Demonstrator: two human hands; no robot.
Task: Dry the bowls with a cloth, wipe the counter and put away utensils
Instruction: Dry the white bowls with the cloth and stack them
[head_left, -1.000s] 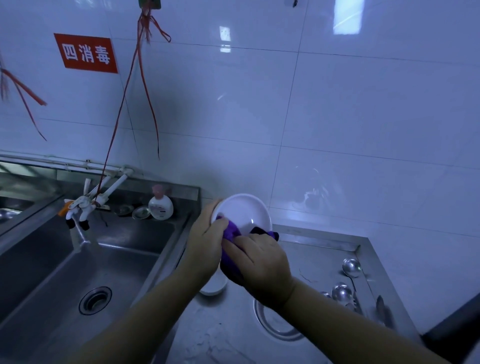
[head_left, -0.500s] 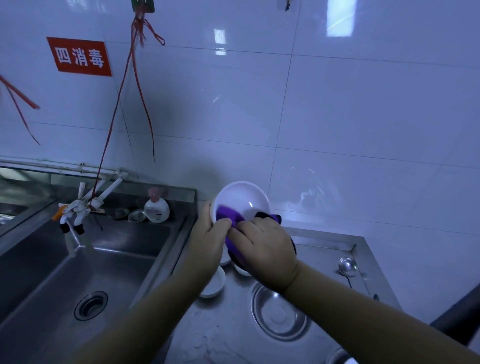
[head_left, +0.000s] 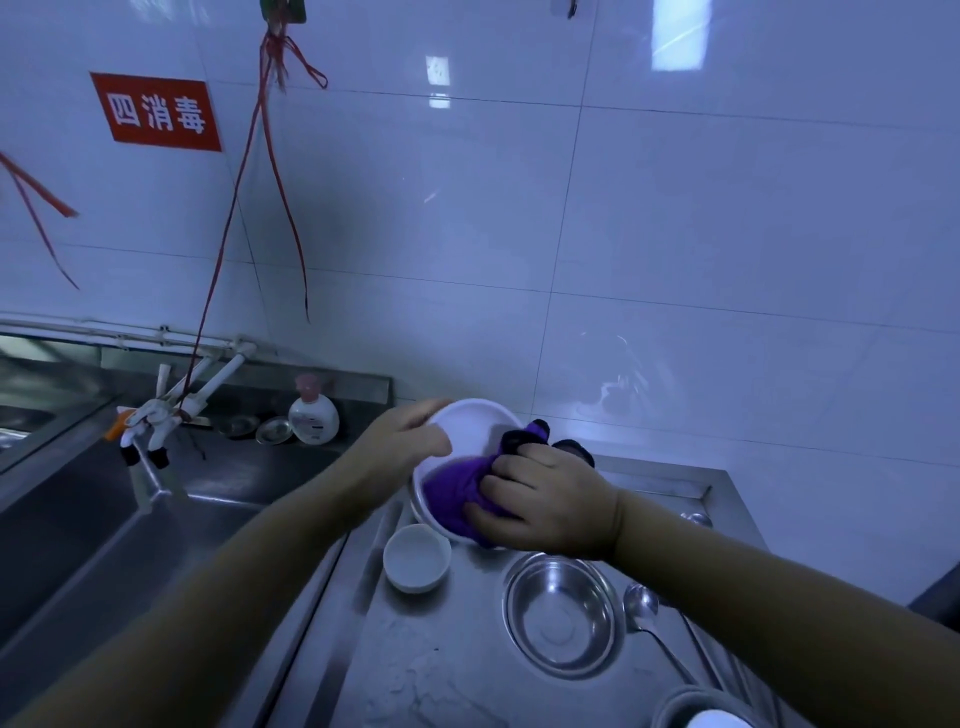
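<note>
I hold a white bowl (head_left: 475, 428) tilted above the steel counter (head_left: 441, 660). My left hand (head_left: 402, 447) grips its left rim. A purple cloth (head_left: 460, 488) is bunched in my right hand (head_left: 545, 506), which presses it into the bowl's lower inside. On the counter below stand a small white bowl (head_left: 415, 558) and a steel bowl (head_left: 561, 613). A metal spoon (head_left: 641, 605) lies to the right of the steel bowl, partly under my right forearm.
A deep steel sink (head_left: 104, 545) lies to the left, with white taps (head_left: 156, 421) and a soap bottle (head_left: 313, 413) on its back ledge. Red strings (head_left: 260, 171) hang down the tiled wall. More dishes (head_left: 701, 709) show at the bottom right edge.
The view has tipped down, showing more of the counter. The cloth and my right hand moved from the bowl's upper inside toward its lower rim, and my left hand shifted up the rim.
</note>
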